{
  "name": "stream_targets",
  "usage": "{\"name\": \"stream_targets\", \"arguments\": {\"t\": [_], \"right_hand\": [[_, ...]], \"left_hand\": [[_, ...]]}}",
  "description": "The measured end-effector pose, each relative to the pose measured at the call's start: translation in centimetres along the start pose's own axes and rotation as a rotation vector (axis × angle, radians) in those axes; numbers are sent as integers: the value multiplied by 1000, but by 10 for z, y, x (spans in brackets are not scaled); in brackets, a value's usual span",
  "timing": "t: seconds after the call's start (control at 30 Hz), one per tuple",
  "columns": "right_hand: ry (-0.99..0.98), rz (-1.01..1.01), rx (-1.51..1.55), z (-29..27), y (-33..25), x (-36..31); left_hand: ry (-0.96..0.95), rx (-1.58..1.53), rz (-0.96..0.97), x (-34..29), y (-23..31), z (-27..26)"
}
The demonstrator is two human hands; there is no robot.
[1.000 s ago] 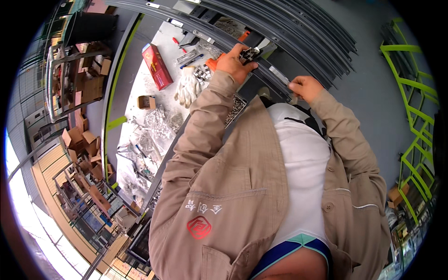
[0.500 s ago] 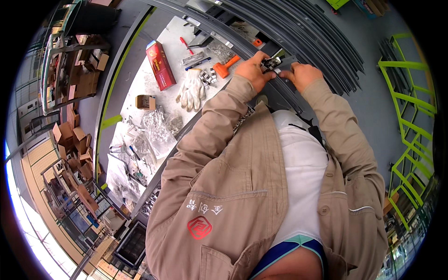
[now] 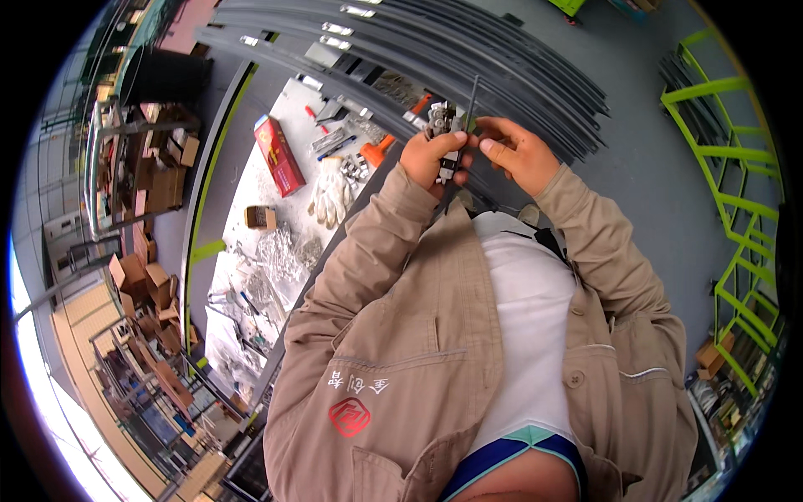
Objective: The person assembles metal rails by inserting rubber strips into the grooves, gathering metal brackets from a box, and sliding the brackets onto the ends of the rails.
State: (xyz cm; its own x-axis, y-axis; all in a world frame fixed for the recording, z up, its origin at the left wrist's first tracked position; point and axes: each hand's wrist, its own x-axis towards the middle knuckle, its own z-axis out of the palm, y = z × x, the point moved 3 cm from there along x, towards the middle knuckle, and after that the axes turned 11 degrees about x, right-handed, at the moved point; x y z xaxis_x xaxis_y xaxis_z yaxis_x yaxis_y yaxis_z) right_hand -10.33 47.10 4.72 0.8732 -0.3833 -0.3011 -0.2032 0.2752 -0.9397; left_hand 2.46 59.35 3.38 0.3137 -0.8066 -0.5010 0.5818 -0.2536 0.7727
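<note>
In front of my chest, my left hand (image 3: 433,159) is closed around a cluster of small silver metal fittings (image 3: 441,120), its thumb pressed across them. A thin dark rod-like piece (image 3: 473,96) stands up beside that thumb; its exact kind is unclear. Close on the right, my right hand (image 3: 523,155) has curled fingers, thumb and forefinger near each other by the fittings. Whatever its fingertips hold is too small to make out. Long dark grey metal profiles (image 3: 519,88) lie beyond both hands, some with shiny silver pieces (image 3: 336,28) on them.
On the white tabletop at left are a red box (image 3: 280,156), white gloves (image 3: 332,194), an orange-headed tool (image 3: 376,151), a small carton (image 3: 260,217) and clear plastic bags (image 3: 280,255). Bright green metal frames (image 3: 711,151) stand at right. Cardboard boxes (image 3: 142,284) sit far left.
My hands have moved left, off the dark profile they were working at. The metal fittings now sit raised in my left hand. The view has shifted, showing more of the profiles.
</note>
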Motion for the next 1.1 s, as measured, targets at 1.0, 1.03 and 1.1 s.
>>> {"name": "stream_targets", "arguments": {"t": [1.0,1.03,1.1], "right_hand": [[204,-397,-735,-63,-15,-101],[229,-326,-605,-66,-15,-100],[274,-264,-489,-72,-9,-97]], "left_hand": [[122,-182,-54,5,-74,113],[93,-156,-37,3,-69,116],[35,-105,-3,0,-60,122]]}}
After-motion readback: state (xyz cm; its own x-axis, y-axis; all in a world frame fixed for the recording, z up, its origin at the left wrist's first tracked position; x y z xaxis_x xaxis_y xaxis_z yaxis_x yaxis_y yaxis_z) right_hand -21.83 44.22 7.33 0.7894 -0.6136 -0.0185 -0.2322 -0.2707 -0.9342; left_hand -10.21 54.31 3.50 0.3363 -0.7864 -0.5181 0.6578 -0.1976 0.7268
